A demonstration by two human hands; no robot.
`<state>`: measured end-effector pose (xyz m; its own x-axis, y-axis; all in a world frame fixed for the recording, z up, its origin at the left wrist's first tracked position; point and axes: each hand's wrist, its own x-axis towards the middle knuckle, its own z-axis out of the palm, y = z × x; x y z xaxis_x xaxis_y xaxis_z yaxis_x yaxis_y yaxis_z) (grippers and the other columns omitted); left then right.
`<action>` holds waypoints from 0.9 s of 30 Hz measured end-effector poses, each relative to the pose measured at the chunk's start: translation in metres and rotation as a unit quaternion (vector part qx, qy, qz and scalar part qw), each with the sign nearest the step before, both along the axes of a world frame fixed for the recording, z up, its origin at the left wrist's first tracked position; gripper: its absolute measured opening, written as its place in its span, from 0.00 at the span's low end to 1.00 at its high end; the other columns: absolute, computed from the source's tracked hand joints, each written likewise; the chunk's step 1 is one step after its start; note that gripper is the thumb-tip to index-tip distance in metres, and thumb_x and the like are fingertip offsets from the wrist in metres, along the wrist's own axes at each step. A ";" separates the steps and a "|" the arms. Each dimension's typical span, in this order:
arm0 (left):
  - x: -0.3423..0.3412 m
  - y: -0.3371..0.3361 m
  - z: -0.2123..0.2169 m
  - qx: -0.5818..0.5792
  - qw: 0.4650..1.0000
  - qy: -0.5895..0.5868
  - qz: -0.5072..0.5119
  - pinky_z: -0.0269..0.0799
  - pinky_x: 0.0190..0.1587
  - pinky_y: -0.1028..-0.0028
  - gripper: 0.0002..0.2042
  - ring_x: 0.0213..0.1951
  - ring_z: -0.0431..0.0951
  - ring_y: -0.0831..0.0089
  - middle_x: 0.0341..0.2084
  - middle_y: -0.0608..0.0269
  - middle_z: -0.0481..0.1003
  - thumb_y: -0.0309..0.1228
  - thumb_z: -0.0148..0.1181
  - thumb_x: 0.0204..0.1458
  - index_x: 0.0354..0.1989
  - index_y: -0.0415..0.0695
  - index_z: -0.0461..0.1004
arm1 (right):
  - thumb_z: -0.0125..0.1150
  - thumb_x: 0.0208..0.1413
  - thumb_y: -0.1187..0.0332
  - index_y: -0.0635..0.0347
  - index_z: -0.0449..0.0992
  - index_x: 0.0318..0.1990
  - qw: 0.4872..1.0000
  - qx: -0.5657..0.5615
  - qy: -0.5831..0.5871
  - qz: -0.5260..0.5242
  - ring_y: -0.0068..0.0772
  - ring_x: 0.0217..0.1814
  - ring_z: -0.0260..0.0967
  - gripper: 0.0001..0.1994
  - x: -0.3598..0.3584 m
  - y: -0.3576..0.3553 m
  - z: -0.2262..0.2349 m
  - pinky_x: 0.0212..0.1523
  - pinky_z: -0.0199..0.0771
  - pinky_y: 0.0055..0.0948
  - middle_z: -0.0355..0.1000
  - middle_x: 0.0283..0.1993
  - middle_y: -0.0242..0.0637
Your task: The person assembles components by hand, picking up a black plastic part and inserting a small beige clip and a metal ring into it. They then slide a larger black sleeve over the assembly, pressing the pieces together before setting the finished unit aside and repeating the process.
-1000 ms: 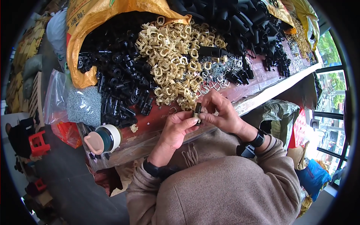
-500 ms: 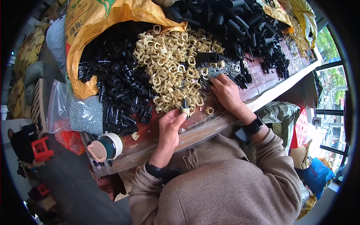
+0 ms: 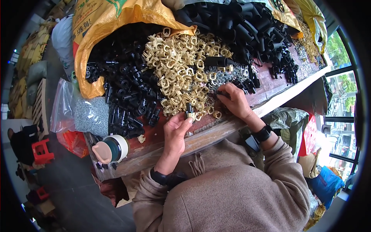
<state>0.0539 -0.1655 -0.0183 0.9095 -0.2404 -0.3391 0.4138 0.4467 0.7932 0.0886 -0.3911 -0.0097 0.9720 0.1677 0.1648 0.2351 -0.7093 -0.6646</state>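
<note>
Between the thumb and fingers of my left hand (image 3: 176, 130) stands a small black plastic fitting with a beige collar (image 3: 189, 108). That hand is closed on it at the near edge of a heap of beige plastic rings (image 3: 176, 73). To its right, my right hand (image 3: 235, 102) is bent down with thumb and fingertips together, beside a scatter of small metal clips (image 3: 230, 73). Whatever lies in that pinch is too small or hidden to make out. A loose beige ring (image 3: 217, 115) rests on the table just left of the right hand.
Black fittings (image 3: 135, 83) are piled at the left by an orange woven sack (image 3: 83, 50). Larger black tubes (image 3: 243, 23) fill the back. A lidded cup (image 3: 112, 149) and a clear bag of screws (image 3: 91, 116) stand near the left edge. The wooden table edge (image 3: 205, 141) runs before me.
My right hand has drawn back slightly toward me from the metal clips, its fingers now more closed. My left hand still holds the fitting in nearly the same place. The view has shifted slightly.
</note>
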 end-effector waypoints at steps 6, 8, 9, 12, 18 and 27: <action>0.002 0.000 0.006 -0.003 1.000 -0.004 0.002 0.67 0.39 0.77 0.10 0.36 0.73 0.74 0.33 0.59 0.73 0.26 0.52 0.47 0.38 0.37 0.68 | 0.55 0.48 0.71 0.62 0.70 0.38 0.942 0.283 0.181 -0.016 0.15 0.27 0.62 0.09 -0.001 0.000 0.007 0.27 0.62 0.14 0.67 0.32 0.28; 0.003 -0.002 0.008 -0.004 1.000 -0.006 -0.006 0.68 0.39 0.77 0.10 0.36 0.74 0.73 0.33 0.59 0.73 0.26 0.53 0.47 0.38 0.37 0.68 | 0.53 0.50 0.72 0.62 0.70 0.39 0.909 0.362 0.207 -0.011 0.14 0.28 0.62 0.09 -0.002 0.001 0.011 0.27 0.63 0.13 0.66 0.33 0.26; 0.004 -0.004 0.009 -0.004 1.000 -0.006 -0.005 0.68 0.39 0.77 0.10 0.36 0.74 0.73 0.33 0.59 0.73 0.26 0.53 0.47 0.38 0.37 0.68 | 0.52 0.50 0.72 0.62 0.70 0.40 0.890 0.400 0.220 -0.009 0.13 0.28 0.62 0.09 -0.001 0.002 0.012 0.27 0.64 0.13 0.66 0.33 0.25; 0.003 -0.007 0.012 -0.024 0.999 -0.004 -0.021 0.69 0.38 0.78 0.10 0.36 0.74 0.71 0.33 0.60 0.73 0.26 0.53 0.47 0.38 0.37 0.68 | 0.53 0.50 0.73 0.62 0.70 0.38 0.845 0.485 0.221 -0.048 0.14 0.28 0.62 0.08 -0.001 0.004 0.009 0.27 0.64 0.13 0.66 0.33 0.27; 0.003 -0.013 0.018 -0.058 0.997 0.041 -0.025 0.67 0.35 0.81 0.12 0.33 0.72 0.79 0.30 0.63 0.73 0.27 0.56 0.45 0.40 0.39 0.69 | 0.54 0.49 0.72 0.63 0.70 0.32 0.778 0.571 0.254 -0.066 0.14 0.26 0.61 0.05 0.000 0.000 0.002 0.26 0.64 0.13 0.65 0.31 0.28; 0.001 -0.019 0.021 -0.107 0.988 0.075 -0.077 0.68 0.36 0.81 0.12 0.33 0.72 0.79 0.31 0.67 0.73 0.27 0.57 0.45 0.40 0.42 0.70 | 0.56 0.48 0.72 0.62 0.70 0.28 0.867 0.414 0.245 0.130 0.16 0.27 0.62 0.03 -0.019 0.027 0.047 0.27 0.64 0.16 0.66 0.25 0.27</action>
<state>0.0547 -0.1848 0.0030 0.8002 -0.4533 -0.3927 0.5953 0.5207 0.6119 0.0700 -0.3641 0.0373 0.9064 0.4129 -0.0885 -0.1386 0.0929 -0.9860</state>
